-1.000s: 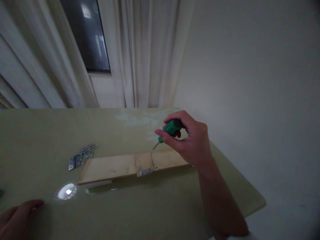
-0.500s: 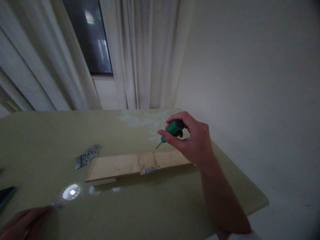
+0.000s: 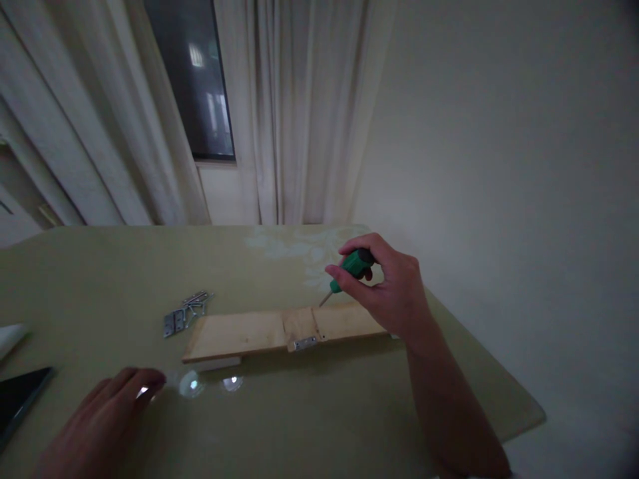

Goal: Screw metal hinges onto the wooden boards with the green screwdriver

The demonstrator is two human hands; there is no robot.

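In my right hand [image 3: 394, 286] is a screwdriver [image 3: 355, 265] with a green and black handle, its shaft pointing down and left. The tip is close to the seam in a light wooden board [image 3: 234, 334], but I cannot tell whether it touches. A small metal hinge [image 3: 305, 343] sits at the board's near edge beside the seam. My left hand [image 3: 107, 412] is low over the table, left of the board, fingers curled together; what they hold is hidden. Behind the board's left end lie a flat metal hinge [image 3: 174, 322] and several screws [image 3: 196, 301].
A dark flat device [image 3: 22, 399] lies at the table's left edge, with a white object [image 3: 10, 338] behind it. Bright round spots [image 3: 192, 384] shine on the green tabletop [image 3: 279, 426]. A white block [image 3: 217, 364] supports the board's left end. Curtains and a wall stand behind.
My left hand has moved right and slightly up, covering a bright round patch. A small metal piece seen at its fingertips is now hidden. The screwdriver stays over the seam; the view has shifted slightly.
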